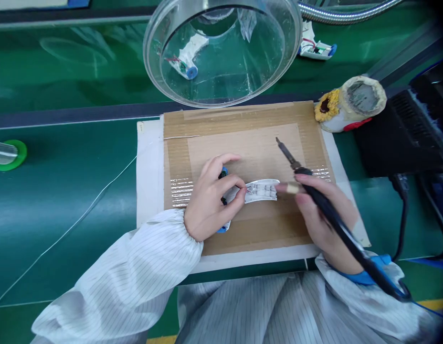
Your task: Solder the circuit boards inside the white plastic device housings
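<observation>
On the cardboard lies a white plastic housing (262, 190) with a green circuit board and blue end parts, largely covered by my left hand (217, 196). That hand is closed on it, thumb and a finger pinched together near the housing's middle; whether a thin wire sits in the pinch is too small to tell. My right hand (325, 210) grips a soldering iron (314, 191), its metal tip pointing up and left, apart from the housing. One finger of the right hand, with a pale wrap, reaches toward the housing's right end.
Solder wire (89, 209) runs from the lower left onto the cardboard sheet (243, 114). A round magnifier lens (221, 98) hangs above the back edge. Similar housings (318, 50) lie behind it. At right stand a crusted jar (345, 107) and a black box (386, 134) with cables.
</observation>
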Motion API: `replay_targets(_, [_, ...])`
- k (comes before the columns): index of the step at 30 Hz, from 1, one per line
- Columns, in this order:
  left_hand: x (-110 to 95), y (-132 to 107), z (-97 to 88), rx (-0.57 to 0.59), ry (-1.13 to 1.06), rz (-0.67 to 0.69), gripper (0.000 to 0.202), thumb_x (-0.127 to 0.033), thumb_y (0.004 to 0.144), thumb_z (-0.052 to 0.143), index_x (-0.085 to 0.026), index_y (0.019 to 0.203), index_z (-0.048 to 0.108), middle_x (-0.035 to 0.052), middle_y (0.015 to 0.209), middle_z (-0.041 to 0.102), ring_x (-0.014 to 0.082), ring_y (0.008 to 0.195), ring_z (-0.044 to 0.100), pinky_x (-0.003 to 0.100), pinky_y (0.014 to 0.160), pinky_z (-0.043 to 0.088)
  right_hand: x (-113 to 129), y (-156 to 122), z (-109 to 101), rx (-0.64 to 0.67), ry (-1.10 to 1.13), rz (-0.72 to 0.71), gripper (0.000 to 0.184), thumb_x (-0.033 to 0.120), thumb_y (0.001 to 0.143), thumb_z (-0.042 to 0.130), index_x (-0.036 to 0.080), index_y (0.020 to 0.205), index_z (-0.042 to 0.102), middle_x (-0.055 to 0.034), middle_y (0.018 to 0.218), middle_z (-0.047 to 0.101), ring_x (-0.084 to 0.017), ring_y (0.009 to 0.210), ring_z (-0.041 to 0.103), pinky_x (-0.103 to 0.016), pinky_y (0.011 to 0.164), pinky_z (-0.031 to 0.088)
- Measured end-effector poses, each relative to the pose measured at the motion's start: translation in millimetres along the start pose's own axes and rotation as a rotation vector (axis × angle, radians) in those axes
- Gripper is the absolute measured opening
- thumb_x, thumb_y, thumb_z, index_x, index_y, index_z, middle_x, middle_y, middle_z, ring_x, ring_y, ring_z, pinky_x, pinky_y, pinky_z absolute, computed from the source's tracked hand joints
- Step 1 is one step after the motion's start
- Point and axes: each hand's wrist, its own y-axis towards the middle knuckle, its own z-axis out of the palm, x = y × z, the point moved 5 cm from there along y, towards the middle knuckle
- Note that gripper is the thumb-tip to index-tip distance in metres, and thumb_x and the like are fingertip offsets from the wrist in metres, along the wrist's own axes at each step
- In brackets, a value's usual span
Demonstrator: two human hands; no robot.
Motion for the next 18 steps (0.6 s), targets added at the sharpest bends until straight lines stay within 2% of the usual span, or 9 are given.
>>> replay_targets(2, [2,0,0.4,0.007,-0.011,-0.018,0.014,-0.013,0.097,0.062,-0.020,0.090,0.071,0.0149,0.146,0.060,0.0299,0.137,0.059,0.051,0.113,0.051,2,5,10,0.115,-0.032,-0.055,0.044,0.026,0.100,0.076,0.030,0.142,0.063,-0.0054,0.129,0.080,-0.025,0.119,0.078,-0.040,0.105,0.065])
replay_targets(3, [3,1,1.1,0.009,-0.019,-0.024,0.014,-0.012,0.097,0.062,-0.020,0.090,0.071,0.0151,0.147,0.058,0.0303,0.139,0.058,0.051,0.114,0.051,2,7,14,0.153,-0.041,-0.075,0.049,0.025,0.099,0.079,0.030,0.144,0.061,-0.0064,0.135,0.077,-0.026,0.125,0.076,-0.041,0.108,0.064])
replay_targets(7, [0,1,3.8,0.007,-0.065,-0.023,0.013,-0.014,0.098,0.063,-0.020,0.090,0.071,0.0157,0.152,0.052,0.0291,0.133,0.061,0.051,0.113,0.053,1,8,15,0.129,-0.058,-0.102,0.054,0.020,0.097,0.080,0.030,0.146,0.060,-0.0067,0.136,0.077,-0.026,0.126,0.075,-0.041,0.110,0.064])
replay_targets(10, [0,-4,-8.3,0.047,-0.075,-0.032,0.014,-0.012,0.098,0.063,-0.019,0.090,0.072,0.0162,0.150,0.052,0.0244,0.119,0.065,0.045,0.107,0.058,2,7,9,0.080,-0.065,-0.100,0.051,0.022,0.097,0.079,0.029,0.145,0.061,-0.0059,0.134,0.078,-0.026,0.123,0.076,-0.040,0.108,0.066])
replay_targets(12, [14,-7,-34.5,0.078,-0.032,-0.058,0.015,-0.014,0.099,0.062,-0.020,0.090,0.073,0.0149,0.147,0.054,0.0223,0.114,0.067,0.041,0.104,0.059,2,6,5,0.026,-0.102,-0.100,0.047,0.024,0.098,0.078,0.029,0.142,0.063,-0.0050,0.130,0.079,-0.027,0.117,0.079,-0.037,0.102,0.068])
replay_targets(13, [27,-6,-54.6,0.082,0.013,-0.073,0.016,-0.016,0.100,0.062,-0.021,0.090,0.074,0.0135,0.146,0.056,0.0218,0.112,0.068,0.040,0.102,0.059,1,6,3,0.003,-0.136,-0.114,0.044,0.026,0.099,0.076,0.029,0.141,0.064,-0.0044,0.129,0.080,-0.027,0.114,0.080,-0.036,0.100,0.069])
replay_targets(15, [62,4,-107.1,0.060,0.152,-0.075,0.016,-0.027,0.101,0.063,-0.022,0.091,0.075,0.0112,0.142,0.059,0.0228,0.110,0.069,0.040,0.099,0.060,0,7,2,-0.050,-0.164,-0.157,0.041,0.028,0.100,0.074,0.029,0.140,0.065,-0.0038,0.127,0.081,-0.027,0.108,0.082,-0.035,0.097,0.070])
replay_targets(17, [99,32,-166.6,-0.028,0.326,-0.061,0.025,-0.042,0.097,0.067,-0.024,0.082,0.076,0.0099,0.113,0.068,0.0321,0.120,0.066,0.049,0.103,0.058,-4,10,3,-0.068,-0.166,-0.150,0.039,0.032,0.100,0.073,0.029,0.139,0.066,-0.0036,0.125,0.081,-0.028,0.104,0.083,-0.034,0.090,0.072])
replay_targets(18, [116,51,-193.7,-0.102,0.402,-0.080,0.030,-0.050,0.092,0.070,-0.023,0.079,0.075,0.0104,0.106,0.067,0.0366,0.122,0.064,0.056,0.106,0.056,-5,12,2,-0.098,-0.146,-0.159,0.038,0.034,0.099,0.073,0.030,0.136,0.068,-0.0028,0.121,0.082,-0.029,0.101,0.083,-0.034,0.086,0.073])
